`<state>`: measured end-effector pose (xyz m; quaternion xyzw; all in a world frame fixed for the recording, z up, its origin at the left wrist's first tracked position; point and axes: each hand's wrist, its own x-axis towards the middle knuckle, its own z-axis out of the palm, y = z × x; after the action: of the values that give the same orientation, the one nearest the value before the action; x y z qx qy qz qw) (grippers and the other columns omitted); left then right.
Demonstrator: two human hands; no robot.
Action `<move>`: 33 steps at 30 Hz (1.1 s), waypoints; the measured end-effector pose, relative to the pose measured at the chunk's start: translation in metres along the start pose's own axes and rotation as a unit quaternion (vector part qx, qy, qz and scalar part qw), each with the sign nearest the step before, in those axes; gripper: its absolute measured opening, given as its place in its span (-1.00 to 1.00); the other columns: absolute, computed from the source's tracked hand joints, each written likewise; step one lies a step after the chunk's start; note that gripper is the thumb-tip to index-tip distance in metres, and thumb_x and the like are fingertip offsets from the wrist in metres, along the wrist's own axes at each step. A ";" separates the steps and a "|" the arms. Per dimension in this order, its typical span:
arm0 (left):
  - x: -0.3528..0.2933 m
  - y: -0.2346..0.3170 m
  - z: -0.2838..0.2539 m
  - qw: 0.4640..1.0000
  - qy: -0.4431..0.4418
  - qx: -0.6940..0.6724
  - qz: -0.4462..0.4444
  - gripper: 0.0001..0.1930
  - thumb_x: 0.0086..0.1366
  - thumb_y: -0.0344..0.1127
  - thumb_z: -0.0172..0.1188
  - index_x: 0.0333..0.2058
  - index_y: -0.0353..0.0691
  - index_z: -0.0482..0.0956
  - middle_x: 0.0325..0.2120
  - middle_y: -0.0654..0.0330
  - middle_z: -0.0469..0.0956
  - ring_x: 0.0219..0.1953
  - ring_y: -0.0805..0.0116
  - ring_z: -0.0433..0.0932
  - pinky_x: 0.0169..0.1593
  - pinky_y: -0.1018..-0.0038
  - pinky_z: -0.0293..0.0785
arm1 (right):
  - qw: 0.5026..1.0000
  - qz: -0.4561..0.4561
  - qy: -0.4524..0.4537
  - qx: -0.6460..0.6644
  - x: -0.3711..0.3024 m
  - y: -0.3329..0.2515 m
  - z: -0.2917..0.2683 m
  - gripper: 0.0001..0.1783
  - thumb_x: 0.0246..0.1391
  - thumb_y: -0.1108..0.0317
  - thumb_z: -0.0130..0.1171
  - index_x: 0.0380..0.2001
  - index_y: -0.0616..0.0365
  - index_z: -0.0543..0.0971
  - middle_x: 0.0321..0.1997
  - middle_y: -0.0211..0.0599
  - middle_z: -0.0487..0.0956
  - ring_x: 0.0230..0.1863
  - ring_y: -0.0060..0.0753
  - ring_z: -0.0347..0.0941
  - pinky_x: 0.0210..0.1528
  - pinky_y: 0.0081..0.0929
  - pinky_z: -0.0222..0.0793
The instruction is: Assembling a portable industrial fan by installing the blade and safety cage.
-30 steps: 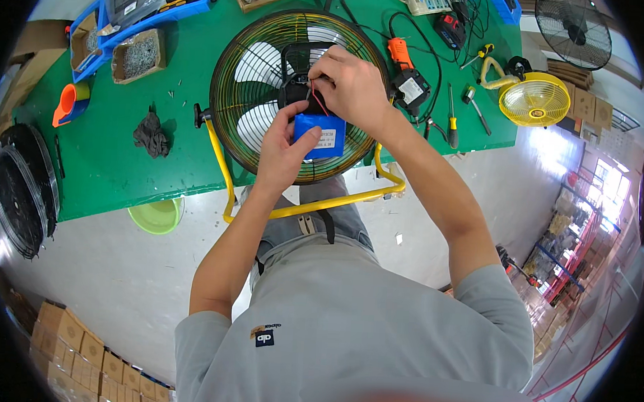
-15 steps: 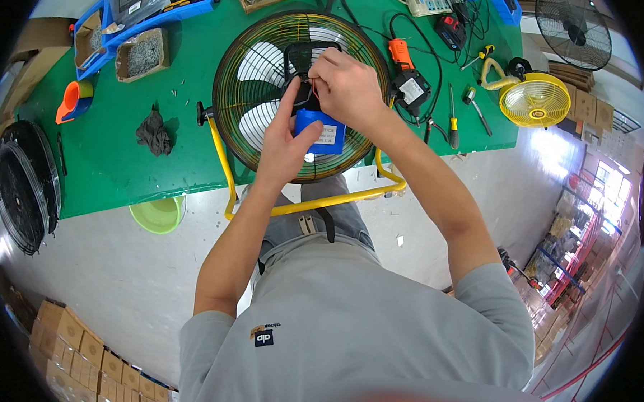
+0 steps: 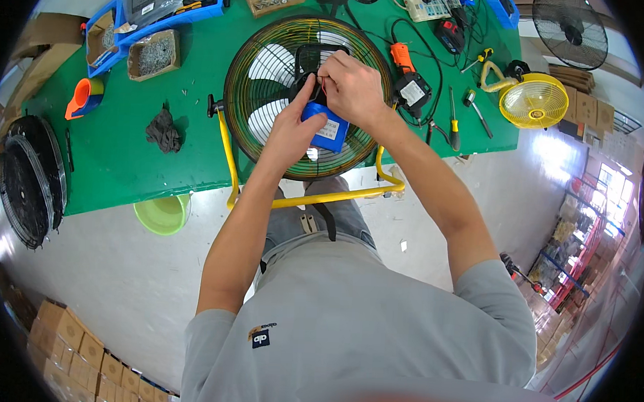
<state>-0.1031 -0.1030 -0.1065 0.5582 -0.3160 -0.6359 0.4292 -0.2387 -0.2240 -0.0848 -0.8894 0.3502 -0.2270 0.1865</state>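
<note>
A round black-and-yellow wire-guard fan (image 3: 238,89) with white blades lies face-down or face-up, I cannot tell which, on the green bench. At its hub is an open black housing (image 3: 299,59). My left hand (image 3: 293,135) has its thumb on a blue wrapped pack (image 3: 331,132), apparently a battery pack, and its index finger stretched to the housing's edge; its other fingers are hidden. My right hand (image 3: 353,91) is closed in a pinch just above the pack, at thin red and dark wires (image 3: 321,92). The exact grip at the fingertips is hidden.
A yellow tube stand (image 3: 315,198) juts past the bench's (image 3: 115,170) near edge. Right of the fan lie an orange-and-black corded tool (image 3: 401,57), a black adapter (image 3: 413,91) and a screwdriver (image 3: 453,124). Leftward are a dark rag (image 3: 164,131) and a screw box (image 3: 153,56).
The blue pack has tilted slightly and shifted a little right with my left hand. My right hand stays pinched at the wires. The whole view has shifted slightly.
</note>
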 end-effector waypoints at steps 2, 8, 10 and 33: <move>-0.001 0.007 0.002 1.000 -0.004 0.022 -0.001 -0.19 0.34 -0.42 0.16 0.53 -0.12 0.08 -0.17 0.22 0.53 -0.18 0.54 0.52 -0.12 0.58 0.54 | 0.997 0.015 -0.065 -0.031 0.003 0.001 -0.004 -0.92 -0.10 0.50 0.27 -0.52 0.07 0.57 -0.36 -0.27 0.57 -0.37 -0.06 0.58 -0.39 -0.16 0.50; -0.004 0.018 0.015 0.998 0.027 -0.025 -0.043 -0.21 0.31 -0.24 0.14 0.50 -0.06 0.13 -0.16 -0.03 0.62 -0.32 0.27 0.67 -0.40 0.34 0.70 | 0.961 0.043 -0.194 -0.193 0.020 -0.019 -0.014 -0.84 -0.05 0.48 0.28 -0.33 0.21 0.58 -0.28 -0.10 0.63 -0.28 0.04 0.64 -0.27 -0.08 0.56; -0.003 0.016 0.015 0.998 0.035 -0.027 -0.053 -0.24 0.34 -0.23 0.12 0.50 -0.06 0.14 -0.13 -0.04 0.63 -0.31 0.25 0.68 -0.41 0.33 0.71 | 0.949 -0.001 -0.239 -0.207 0.028 -0.023 -0.017 -0.82 -0.04 0.46 0.28 -0.32 0.24 0.57 -0.27 -0.05 0.63 -0.26 0.06 0.64 -0.25 -0.07 0.57; -0.048 0.030 0.034 0.984 -0.021 -0.033 0.172 -0.33 0.28 -0.48 0.34 0.33 -0.33 0.30 -0.03 -0.01 0.61 -0.05 0.33 0.62 0.03 0.44 0.54 | 0.933 0.219 0.160 0.235 -0.071 -0.054 -0.101 -0.84 0.12 0.58 0.36 -0.22 0.24 0.61 -0.21 -0.32 0.72 -0.19 -0.49 0.67 -0.07 -0.47 0.60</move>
<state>-0.1307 -0.0753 -0.0534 0.4676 -0.3952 -0.5742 0.5435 -0.3099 -0.1546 0.0061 -0.6735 0.4981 -0.3960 0.3762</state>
